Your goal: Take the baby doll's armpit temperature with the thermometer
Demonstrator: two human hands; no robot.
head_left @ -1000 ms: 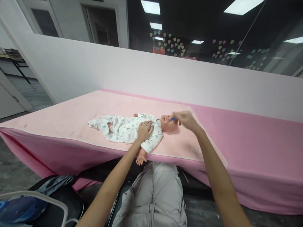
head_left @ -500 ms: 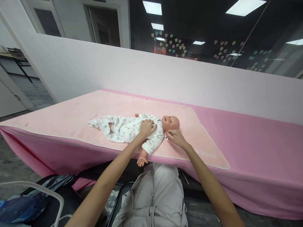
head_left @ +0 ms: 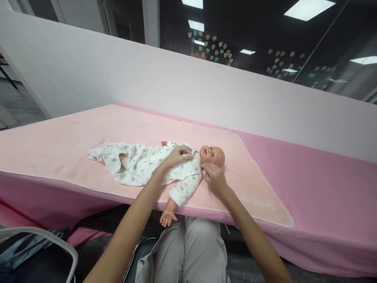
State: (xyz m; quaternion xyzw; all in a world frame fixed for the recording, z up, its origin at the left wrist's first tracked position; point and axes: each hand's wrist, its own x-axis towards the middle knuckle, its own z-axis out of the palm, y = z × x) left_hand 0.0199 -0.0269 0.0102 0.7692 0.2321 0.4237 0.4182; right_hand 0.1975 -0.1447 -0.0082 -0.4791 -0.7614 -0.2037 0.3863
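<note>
A baby doll (head_left: 212, 156) lies on its back, its head toward the right, dressed in a white patterned romper (head_left: 141, 161). At the upper chest, my left hand (head_left: 177, 155) is closed on the romper's front near the collar. My right hand (head_left: 215, 176) is beside the doll's neck, fingers pinched together at the collar's near edge. Something thin and pale hangs beneath those fingers, too faint to name. Whatever the right fingertips grip is hidden. One doll arm (head_left: 168, 213) reaches over the table's front edge.
A light pink mat (head_left: 88, 122) lies under the doll on a pink-covered table (head_left: 324, 188). Behind it runs a low white partition (head_left: 176, 94) below dark glass. At the lower left is a chair with a pale curved armrest (head_left: 59, 243).
My left hand has gone from resting flat on the doll's chest to pinching the romper. The right hand has closed in at the collar, and a blue bit near its fingers no longer shows.
</note>
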